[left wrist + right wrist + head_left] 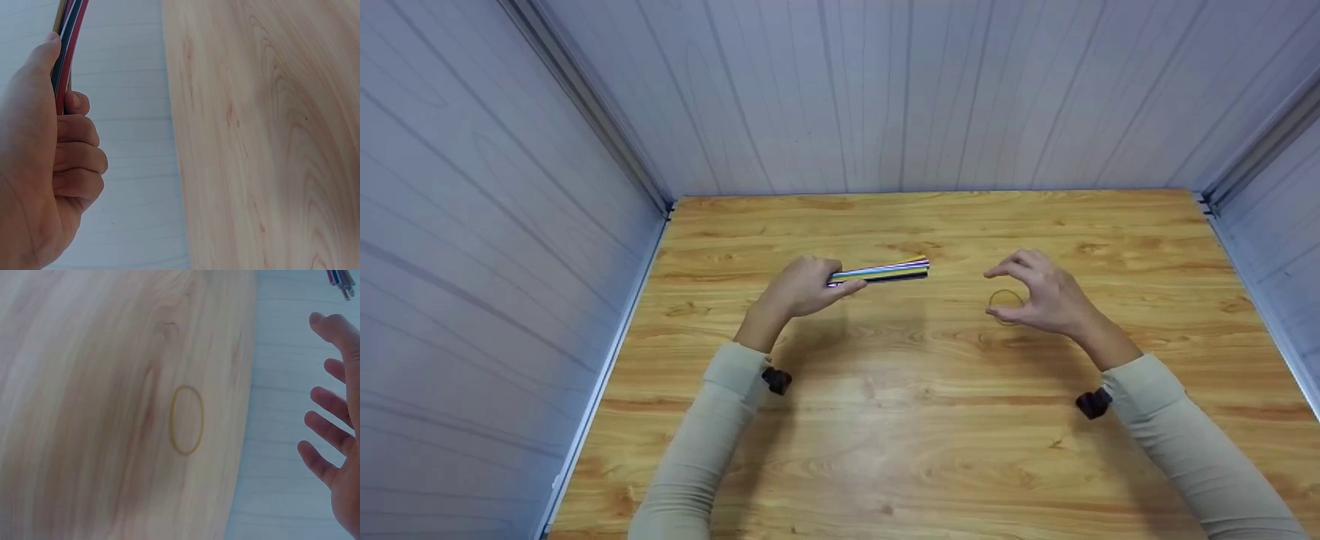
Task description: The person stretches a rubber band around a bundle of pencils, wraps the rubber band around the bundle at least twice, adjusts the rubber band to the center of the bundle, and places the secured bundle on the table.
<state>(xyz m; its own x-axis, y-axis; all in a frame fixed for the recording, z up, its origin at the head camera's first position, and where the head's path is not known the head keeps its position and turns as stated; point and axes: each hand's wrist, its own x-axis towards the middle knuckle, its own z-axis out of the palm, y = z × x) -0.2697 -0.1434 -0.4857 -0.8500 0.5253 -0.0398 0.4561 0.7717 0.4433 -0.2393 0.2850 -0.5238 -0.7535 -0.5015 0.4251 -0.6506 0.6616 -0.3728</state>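
My left hand (808,286) grips a bundle of slim coloured pencils (892,270), its fingers curled round them and the thumb laid along the side. Their free ends point right toward my other hand, while the gripped ends are hidden in the palm. In the left wrist view, red, dark and gold pencils (68,53) rise out of the fist. My right hand (1046,296) hovers with thumb and fingers spread apart, nothing between them. Below it a thin yellow rubber band (171,422) lies on the table as a loop, partly overlapped by the thumb in the head view.
The wood-grain table (877,420) stretches under both arms. Pale panelled walls (870,97) stand along its back and both sides. A small black camera sits on each wrist, below the beige sleeves (1151,390).
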